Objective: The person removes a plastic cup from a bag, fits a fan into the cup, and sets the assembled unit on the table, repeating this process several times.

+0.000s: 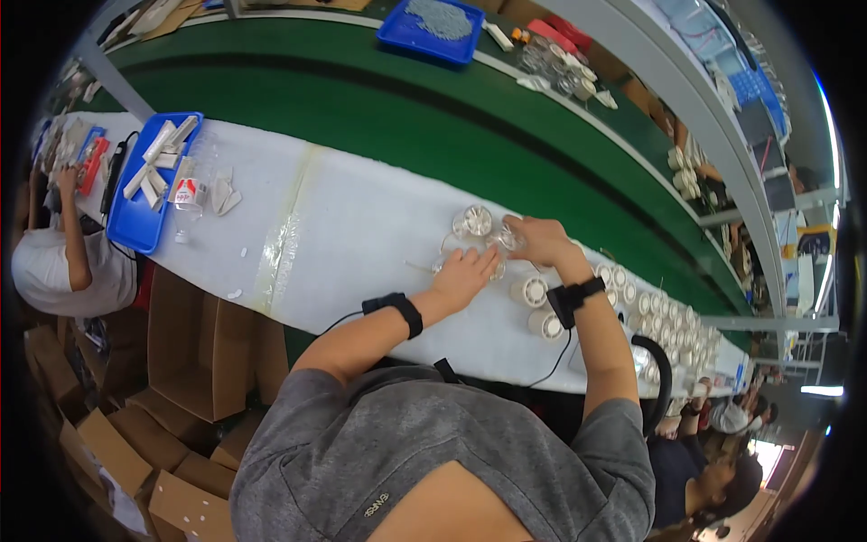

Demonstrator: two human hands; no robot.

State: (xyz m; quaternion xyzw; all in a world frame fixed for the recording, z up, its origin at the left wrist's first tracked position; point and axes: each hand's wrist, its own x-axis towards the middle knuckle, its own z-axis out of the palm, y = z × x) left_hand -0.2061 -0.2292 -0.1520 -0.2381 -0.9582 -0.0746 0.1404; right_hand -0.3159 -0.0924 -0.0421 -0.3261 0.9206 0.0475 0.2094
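Observation:
On the white-covered table, my left hand is closed over a clear round plastic part, mostly covered by its fingers. Just beyond it, my right hand curls its fingers around another clear round part. The two hands are close together. Beside them, on the far side, stands a third clear round piece with a shiny inside. A thin wire sticks out to the left of my left hand. White cylindrical parts with slotted ends stand near my right wrist.
Many more white cylinders crowd the table to the right. A blue tray with white boxes and a plastic bottle are at the left. Beyond runs a green conveyor. Cardboard boxes and a co-worker are at left.

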